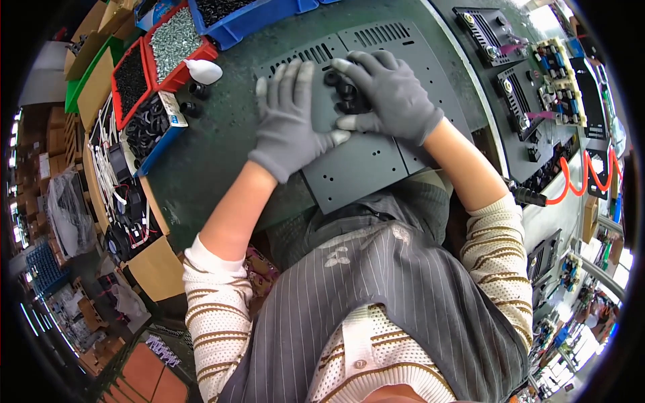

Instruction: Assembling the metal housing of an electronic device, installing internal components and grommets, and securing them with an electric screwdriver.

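Note:
Two dark grey metal panels with vent slots lie side by side on the green tabletop; the left panel (356,168) and the right panel (430,60) meet along a seam. My left hand (290,124), in a grey glove, rests flat on the left panel with fingers spread. My right hand (396,97), gloved too, curves its thumb and fingers around several small black round plastic parts (348,94) on the panels. The parts show between thumb and forefinger; the palm hides any others. Two similar black parts (195,99) stand on the table to the left.
A white squeeze bottle (203,71) lies by red bins of silver screws (176,43) and black screws (131,84). A blue bin (248,23) stands at the back. Black assemblies (514,97) and circuit boards (561,80) lie right, near a red coiled hose (568,181).

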{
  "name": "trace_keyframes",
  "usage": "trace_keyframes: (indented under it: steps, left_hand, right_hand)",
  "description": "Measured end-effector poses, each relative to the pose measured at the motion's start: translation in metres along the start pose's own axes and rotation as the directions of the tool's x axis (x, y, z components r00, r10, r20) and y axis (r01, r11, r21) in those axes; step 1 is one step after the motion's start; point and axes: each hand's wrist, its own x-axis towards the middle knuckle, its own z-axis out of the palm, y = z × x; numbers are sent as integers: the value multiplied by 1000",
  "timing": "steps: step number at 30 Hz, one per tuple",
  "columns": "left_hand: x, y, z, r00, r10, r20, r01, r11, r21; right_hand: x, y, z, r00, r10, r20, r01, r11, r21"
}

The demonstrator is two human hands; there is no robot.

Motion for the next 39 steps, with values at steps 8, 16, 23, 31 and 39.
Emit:
trace_keyframes:
  steps: [8, 16, 23, 31, 39]
  left_hand:
    - [44, 12, 12, 945, 325, 37, -318, 939, -131]
    - [28, -6, 4, 937, 334, -102, -348, 918, -190]
    - [23, -12, -3, 955, 221, -196, -266, 931, -249]
    - [10, -18, -26, 926, 204, -318, -264, 951, -159]
    - [-18, -102, -90, 893, -147, -424, 41, 968, -248]
  right_hand:
    - [-50, 24, -12, 985, 169, 32, -167, 985, -44]
    - [-73, 35, -14, 982, 180, -50, -170, 972, 163]
    - [-62, 40, -12, 972, 220, -82, -207, 967, 149]
    - [-52, 37, -12, 967, 243, -71, -219, 943, 250]
    - [-78, 39, -15, 944, 313, -102, -289, 937, 194]
